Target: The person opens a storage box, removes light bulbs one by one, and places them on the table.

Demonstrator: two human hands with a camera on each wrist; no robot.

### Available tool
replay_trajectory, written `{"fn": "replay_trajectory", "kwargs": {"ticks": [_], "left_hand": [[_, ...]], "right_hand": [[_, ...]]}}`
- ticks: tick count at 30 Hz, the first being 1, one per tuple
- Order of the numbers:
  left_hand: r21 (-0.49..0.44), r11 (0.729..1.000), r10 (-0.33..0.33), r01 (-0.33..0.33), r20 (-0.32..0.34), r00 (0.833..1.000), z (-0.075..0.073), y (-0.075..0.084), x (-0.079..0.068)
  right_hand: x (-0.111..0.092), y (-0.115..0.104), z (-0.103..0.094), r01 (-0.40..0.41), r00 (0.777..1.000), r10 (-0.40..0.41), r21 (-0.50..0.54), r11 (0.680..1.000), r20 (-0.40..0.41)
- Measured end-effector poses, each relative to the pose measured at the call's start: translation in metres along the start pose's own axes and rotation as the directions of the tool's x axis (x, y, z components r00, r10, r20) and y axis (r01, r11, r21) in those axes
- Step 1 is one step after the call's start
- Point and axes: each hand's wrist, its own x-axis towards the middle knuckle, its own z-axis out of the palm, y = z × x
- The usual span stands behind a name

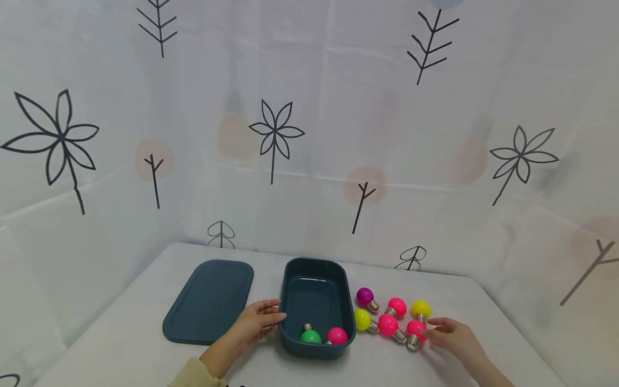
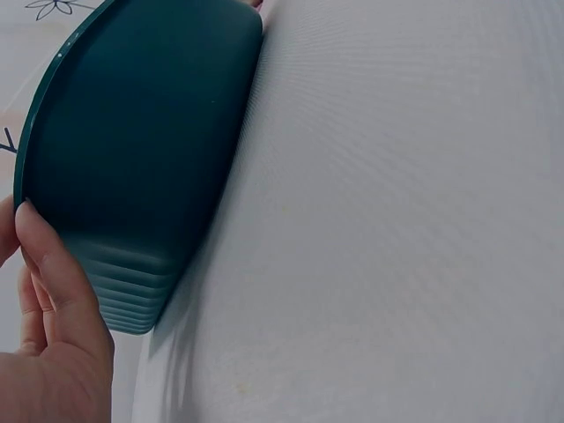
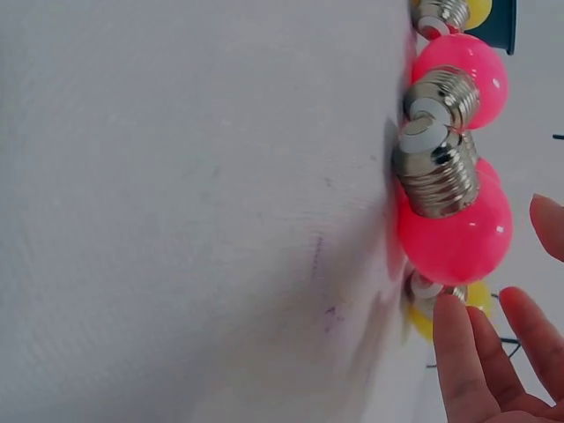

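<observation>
A dark teal plastic box [image 1: 316, 352] stands on the table, with a green light bulb [image 1: 311, 337] and a pink light bulb [image 1: 337, 336] in its near end. My left hand [image 1: 258, 324] pinches the box's left rim; in the left wrist view its fingers [image 2: 57, 269] lie against the outer wall. Beside a pink bulb [image 1: 416, 330] at the right end of the loose group is my right hand [image 1: 447, 337]. Its fingers [image 3: 458, 361] are spread near the round part of that bulb [image 3: 454, 242], with the thumb apart from them.
Right of the box lie several more bulbs: a purple one [image 1: 365, 296], a yellow one [image 1: 361, 320], two pink ones [image 1: 388, 324] and another yellow one [image 1: 421, 308]. A flat teal lid [image 1: 210, 301] rests left of the box. Behind the table hangs a patterned white cloth [image 1: 314, 209].
</observation>
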Motion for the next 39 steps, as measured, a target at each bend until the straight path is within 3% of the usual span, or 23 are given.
{"fn": "replay_trajectory", "kwargs": {"ticks": [4,10,16,39], "left_hand": [[-0.004,1.0,0.005,-0.005,0.005,1.0,0.0,0.0,0.0],[-0.001,1.0,0.012,-0.012,0.009,1.0,0.0,0.0,0.0],[0.001,1.0,0.008,-0.008,0.003,1.0,0.0,0.0,0.001],[0.015,1.0,0.005,-0.005,-0.003,1.0,0.0,0.001,0.0]], "right_hand": [[0.0,-0.004,-0.003,0.018,1.0,-0.018,-0.036,0.999,-0.009],[-0.001,-0.009,-0.009,0.106,0.994,-0.108,-0.084,0.991,-0.023],[-0.002,-0.02,-0.009,0.098,0.994,-0.101,-0.086,0.991,-0.029],[0.002,-0.066,0.025,0.267,0.963,-0.268,-0.066,0.961,-0.016]]}}
